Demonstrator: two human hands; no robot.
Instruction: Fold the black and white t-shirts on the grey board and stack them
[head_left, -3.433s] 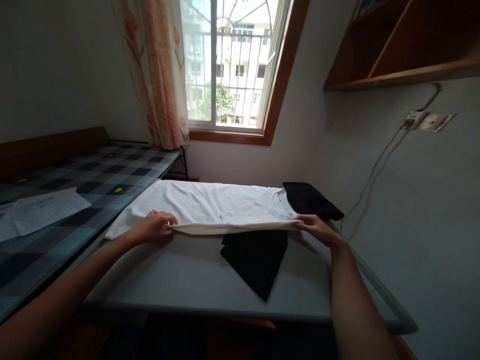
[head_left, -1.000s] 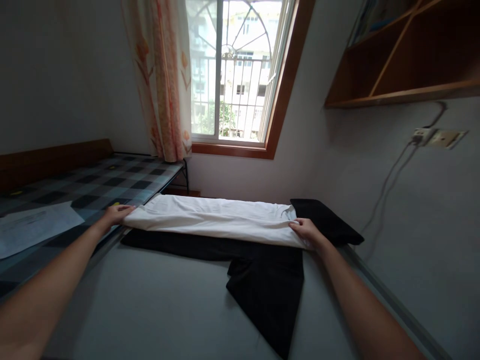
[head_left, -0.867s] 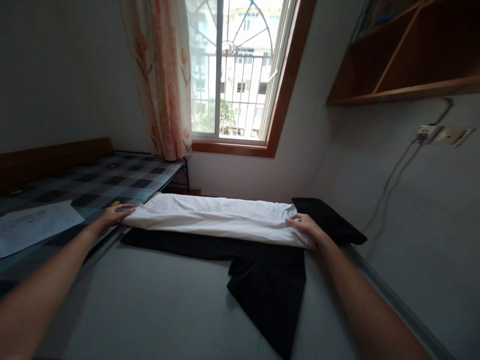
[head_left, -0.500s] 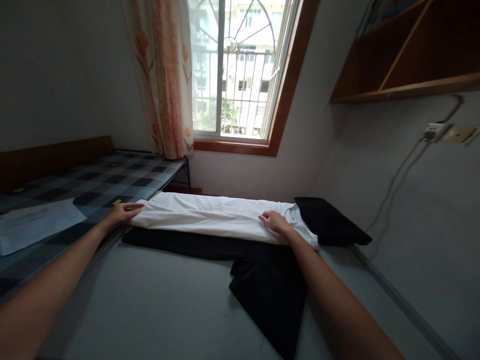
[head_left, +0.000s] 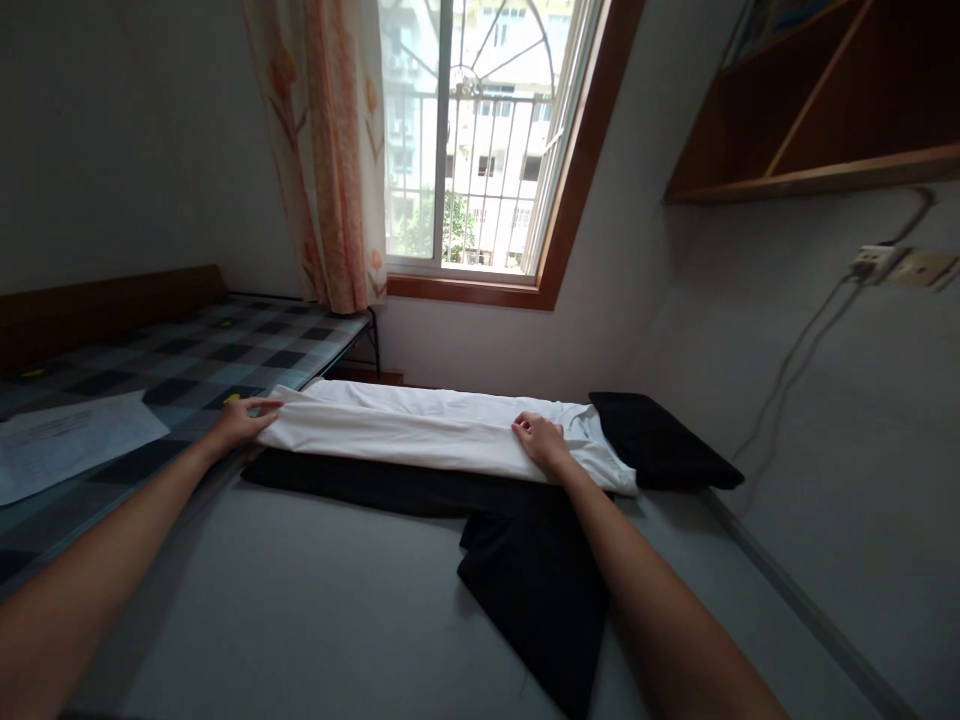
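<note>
A white shirt (head_left: 420, 430) lies in a long folded strip across the pale bed surface. Black cloth (head_left: 525, 560) with a short sleeve spreads out under its near side, and another black piece (head_left: 664, 440) sticks out at the right end. Whether black and white belong to one garment I cannot tell. My left hand (head_left: 241, 422) pinches the white shirt's left end, thumb and fingers closed on the edge. Near the neckline end, my right hand (head_left: 541, 442) has its fingers curled and pressed together on the white cloth, gripping a fold.
On the left stands a bed with a checked mattress (head_left: 187, 350), a sheet of paper (head_left: 75, 440) lying on it. A curtain (head_left: 334, 160) hangs beside the barred window (head_left: 487, 150). At the right are a wooden shelf (head_left: 810, 175) and a wall socket (head_left: 877, 262) with a dangling cable.
The near layer of the white shirt has been drawn up slightly at the left end and now shows a clearer lengthwise fold. My right hand has shifted a little left, its fingers more tightly curled.
</note>
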